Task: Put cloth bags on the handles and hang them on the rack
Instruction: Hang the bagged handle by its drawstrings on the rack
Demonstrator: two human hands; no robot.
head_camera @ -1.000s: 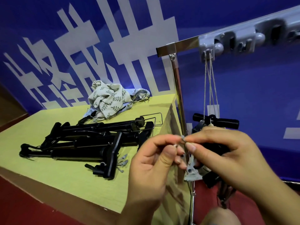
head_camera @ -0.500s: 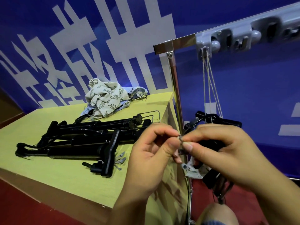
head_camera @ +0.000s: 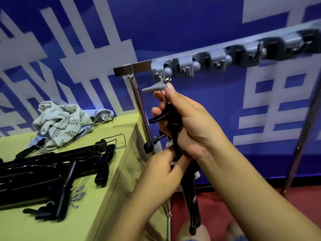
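A black handle (head_camera: 175, 122) is held nearly upright in front of the rack (head_camera: 225, 56), its long axis running from just below the leftmost grey hook (head_camera: 167, 73) down and slightly rightwards to its lower end near the floor. The upper part is gripped by the right hand (head_camera: 189, 122), whose fingers are curled round it, with the thumb raised towards the hook. A thin cord or wire is seen between the thumb tip and the hook, though whether it is already caught on the hook cannot be told. A small grey cone-shaped piece (head_camera: 152, 88) sticks out sideways to the left, just below the hook. Lower down, the handle is pinched by the left hand (head_camera: 163, 173), fingers closed on its middle part. On the yellow-green table (head_camera: 90, 206) to the left, more black handles (head_camera: 57, 164) are laid flat in a pile, pointing mostly left to right. A crumpled heap of leaf-patterned cloth bags (head_camera: 60, 120) is seen at the table's far edge, against the blue wall (head_camera: 173, 23)
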